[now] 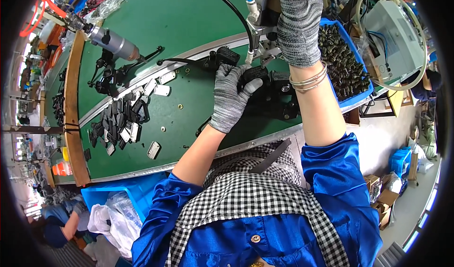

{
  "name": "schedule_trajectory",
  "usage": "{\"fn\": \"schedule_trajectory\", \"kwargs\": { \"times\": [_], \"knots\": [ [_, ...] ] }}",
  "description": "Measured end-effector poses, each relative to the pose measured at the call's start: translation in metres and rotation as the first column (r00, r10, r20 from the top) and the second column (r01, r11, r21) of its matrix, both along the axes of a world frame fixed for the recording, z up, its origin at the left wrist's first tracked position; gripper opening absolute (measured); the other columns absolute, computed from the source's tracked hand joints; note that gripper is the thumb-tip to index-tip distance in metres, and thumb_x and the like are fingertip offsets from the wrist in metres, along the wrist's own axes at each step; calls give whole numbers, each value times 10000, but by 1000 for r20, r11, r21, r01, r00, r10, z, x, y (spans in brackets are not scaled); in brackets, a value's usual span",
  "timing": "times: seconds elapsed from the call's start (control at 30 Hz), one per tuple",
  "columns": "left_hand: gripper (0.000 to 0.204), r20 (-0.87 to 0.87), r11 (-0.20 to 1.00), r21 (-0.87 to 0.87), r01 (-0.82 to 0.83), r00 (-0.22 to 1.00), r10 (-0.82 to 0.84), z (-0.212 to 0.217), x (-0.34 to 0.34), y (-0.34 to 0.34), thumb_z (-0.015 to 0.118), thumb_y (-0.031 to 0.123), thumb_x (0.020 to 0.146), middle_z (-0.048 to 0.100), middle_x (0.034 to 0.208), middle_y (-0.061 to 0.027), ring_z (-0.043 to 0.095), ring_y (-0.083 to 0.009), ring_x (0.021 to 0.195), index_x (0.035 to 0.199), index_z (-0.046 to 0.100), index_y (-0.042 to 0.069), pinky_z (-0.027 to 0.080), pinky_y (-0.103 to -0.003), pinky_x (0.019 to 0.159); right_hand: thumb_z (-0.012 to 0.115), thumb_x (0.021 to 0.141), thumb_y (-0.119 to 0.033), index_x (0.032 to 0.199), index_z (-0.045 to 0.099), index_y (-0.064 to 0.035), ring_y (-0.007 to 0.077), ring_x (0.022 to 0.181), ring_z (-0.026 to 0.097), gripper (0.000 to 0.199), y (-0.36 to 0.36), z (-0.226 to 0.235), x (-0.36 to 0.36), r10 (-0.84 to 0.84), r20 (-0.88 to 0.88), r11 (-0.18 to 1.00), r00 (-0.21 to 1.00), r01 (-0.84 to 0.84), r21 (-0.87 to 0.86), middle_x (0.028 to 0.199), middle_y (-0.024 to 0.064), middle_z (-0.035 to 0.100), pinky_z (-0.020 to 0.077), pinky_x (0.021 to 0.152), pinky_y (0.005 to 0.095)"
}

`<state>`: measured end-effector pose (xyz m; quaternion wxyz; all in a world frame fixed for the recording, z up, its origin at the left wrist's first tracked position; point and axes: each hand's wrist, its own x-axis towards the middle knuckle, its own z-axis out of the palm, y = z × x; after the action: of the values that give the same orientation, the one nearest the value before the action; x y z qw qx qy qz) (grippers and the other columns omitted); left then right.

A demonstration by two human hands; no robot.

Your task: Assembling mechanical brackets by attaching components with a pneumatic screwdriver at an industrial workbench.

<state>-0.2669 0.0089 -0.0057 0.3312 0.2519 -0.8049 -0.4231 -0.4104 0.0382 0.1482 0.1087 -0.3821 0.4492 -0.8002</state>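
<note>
- Left hand (230,96), in a grey knit glove, reaches forward with the bare forearm angled up from the lower middle; fingers (250,84) curled closed, thumb forward.
- Right hand (299,23), gloved alike, is raised higher, wrist straight, fingers wrapped out of sight at the top edge.
- Right forearm bare, bangles at the wrist; blue sleeves at both elbows.

Black lever part (257,73) on green bench, under left glove's fingers. Grey press tool (265,2) upright above, gripped by right glove.
</note>
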Motion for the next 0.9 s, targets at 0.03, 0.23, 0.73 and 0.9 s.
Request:
{"fn": "schedule_trajectory", "kwargs": {
  "times": [0.03, 0.23, 0.73, 0.9],
  "knots": [
    [488, 10, 1000, -3, -2, 1000, 2, 1, 0, 0, 806, 358, 789, 564, 1047, -178, 556, -313, 948, 1095, 673, 2, 496, -408, 856, 626, 980, -261, 1157, 647, 9, 69, 746, 560, 324, 0, 0, 1, 1, -2, 1000, 1000, -1, -2, 909, 11, 682, 474, 694, 233],
    [502, 31, 999, -47, -26, 999, 27, -1, 3, 1, 806, 366, 785, 574, 1067, -189, 558, -324, 999, 1119, 669, 17, 488, -426, 884, 658, 959, -293, 1109, 671, 11, 73, 795, 586, 340, -1, 4, 6, -6, -76, 999, 997, 2, -53, 936, 19, 688, 477, 715, 236],
    [577, 123, 993, 68, 93, 987, -101, -4, 3, -11, 814, 394, 768, 506, 1243, -210, 532, -336, 1092, 1214, 631, 78, 461, -444, 988, 664, 954, -296, 1107, 668, 17, 79, 815, 599, 349, 3, 11, 39, 23, -67, 998, 997, -26, -57, 946, 26, 689, 479, 727, 233],
    [578, 111, 995, -48, 92, 990, -86, -16, 4, -12, 808, 387, 777, 535, 1210, -209, 528, -344, 1093, 1232, 621, 84, 459, -446, 984, 666, 952, -297, 1107, 668, 19, 80, 822, 603, 352, 4, 9, 45, 31, -55, 998, 998, -34, -55, 949, 28, 689, 479, 731, 232]
  ]
}}
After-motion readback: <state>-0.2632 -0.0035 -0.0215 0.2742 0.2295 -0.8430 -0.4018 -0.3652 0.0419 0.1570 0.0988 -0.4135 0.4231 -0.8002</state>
